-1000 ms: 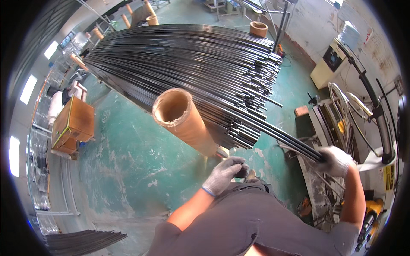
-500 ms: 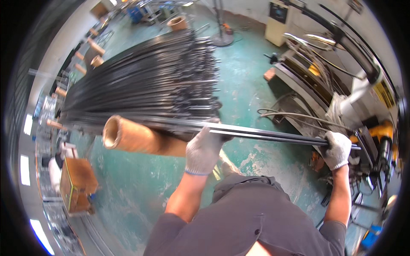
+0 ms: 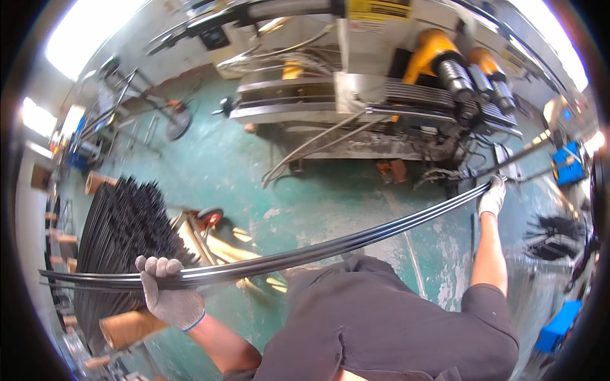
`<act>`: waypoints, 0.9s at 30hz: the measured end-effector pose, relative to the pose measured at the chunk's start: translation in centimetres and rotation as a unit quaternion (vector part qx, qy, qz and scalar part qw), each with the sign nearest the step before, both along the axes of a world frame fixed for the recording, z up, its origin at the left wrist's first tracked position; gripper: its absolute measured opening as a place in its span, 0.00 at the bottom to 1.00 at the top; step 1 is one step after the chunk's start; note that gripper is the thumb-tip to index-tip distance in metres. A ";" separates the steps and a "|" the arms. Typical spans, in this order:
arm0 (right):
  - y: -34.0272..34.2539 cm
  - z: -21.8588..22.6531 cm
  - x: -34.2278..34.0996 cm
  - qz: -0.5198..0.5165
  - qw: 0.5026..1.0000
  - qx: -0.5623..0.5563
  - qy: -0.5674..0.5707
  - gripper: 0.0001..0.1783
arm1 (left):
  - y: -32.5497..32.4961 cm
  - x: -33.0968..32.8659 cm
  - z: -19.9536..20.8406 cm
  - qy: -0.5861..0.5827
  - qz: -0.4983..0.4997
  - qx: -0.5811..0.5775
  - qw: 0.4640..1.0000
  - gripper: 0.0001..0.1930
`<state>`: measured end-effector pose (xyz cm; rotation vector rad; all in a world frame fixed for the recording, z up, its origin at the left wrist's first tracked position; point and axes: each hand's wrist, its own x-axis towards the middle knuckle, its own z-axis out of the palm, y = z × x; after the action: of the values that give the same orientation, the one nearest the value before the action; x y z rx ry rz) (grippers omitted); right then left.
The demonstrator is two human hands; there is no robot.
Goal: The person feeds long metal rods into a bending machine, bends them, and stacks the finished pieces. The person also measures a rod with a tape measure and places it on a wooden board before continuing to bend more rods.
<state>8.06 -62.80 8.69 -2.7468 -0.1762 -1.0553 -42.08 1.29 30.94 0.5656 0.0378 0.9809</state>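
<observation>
Hands: both gloved, set wide apart; left hand [image 3: 170,302] at lower left of the frame, right hand [image 3: 491,199] at right. Each looks clamped round the same black rods [image 3: 356,241].
Rods: small bunch running from the far left, through the left hand, up to the right hand. Can't get an exact count from my end.
Left grip: in from the rods' left end, free length sticking out toward the left rim.
Right grip: at or near the other end; too small for me to tell how much pokes past.
Why wide: I read it as two supports so slender stock sags and swings less. Some of the curve is probably lens.
Why bunched: rods lie side by side, likely so one grip covers the lot.
Rod pile [image 3: 111,232]: left of frame; brown tube [image 3: 130,328] beside it, my guess a side stop.
Machine [image 3: 305,95]: upper middle, well apart from both hands.
</observation>
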 end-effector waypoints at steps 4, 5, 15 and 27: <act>0.2 -3.6 -4.5 0.163 0.336 0.884 0.281 0.25 | -7.4 13.0 -1.2 0.029 -0.096 -0.100 0.990 0.14; 9.3 3.2 -8.3 0.225 0.301 0.877 0.301 0.26 | -9.3 15.6 -2.0 0.087 -0.081 -0.109 0.987 0.14; 12.5 5.8 -2.3 0.144 0.361 0.896 0.215 0.08 | -6.0 30.2 -3.6 0.095 -0.218 -0.005 0.971 0.18; 12.7 7.5 11.1 0.212 0.342 0.909 0.111 0.22 | 5.6 39.9 -10.5 0.193 -0.149 -0.046 0.969 0.10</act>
<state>19.19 -50.09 16.21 -0.5200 0.2394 -0.1070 -2.18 6.90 20.42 0.6490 0.3350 0.5628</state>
